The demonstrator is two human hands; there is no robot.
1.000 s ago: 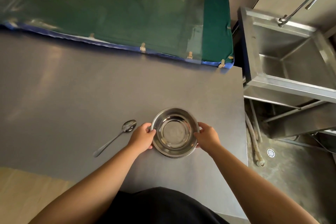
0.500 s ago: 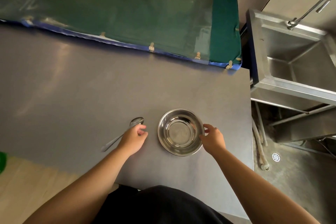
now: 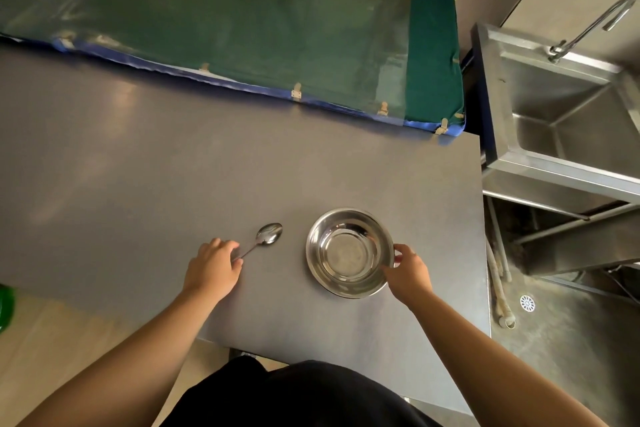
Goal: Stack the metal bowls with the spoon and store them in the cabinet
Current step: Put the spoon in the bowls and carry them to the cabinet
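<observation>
A stack of shiny metal bowls (image 3: 349, 251) stands on the grey table (image 3: 173, 166), near its right side. My right hand (image 3: 407, 270) touches the stack's right rim with its fingertips. A metal spoon (image 3: 266, 236) lies to the left of the bowls, bowl end pointing up and right. My left hand (image 3: 214, 265) covers the spoon's handle, fingers curled over it. The handle's lower part is hidden under that hand. No cabinet is in view.
A green padded mat (image 3: 242, 21) with a blue edge lies along the table's far side. A steel sink (image 3: 568, 121) with a tap (image 3: 595, 24) stands to the right, past the table's edge. A floor drain (image 3: 527, 303) sits below it.
My left hand left the bowls' left rim, slid left and came down on the spoon's handle. My right hand stays at the right rim. The bowls have not moved on the table.
</observation>
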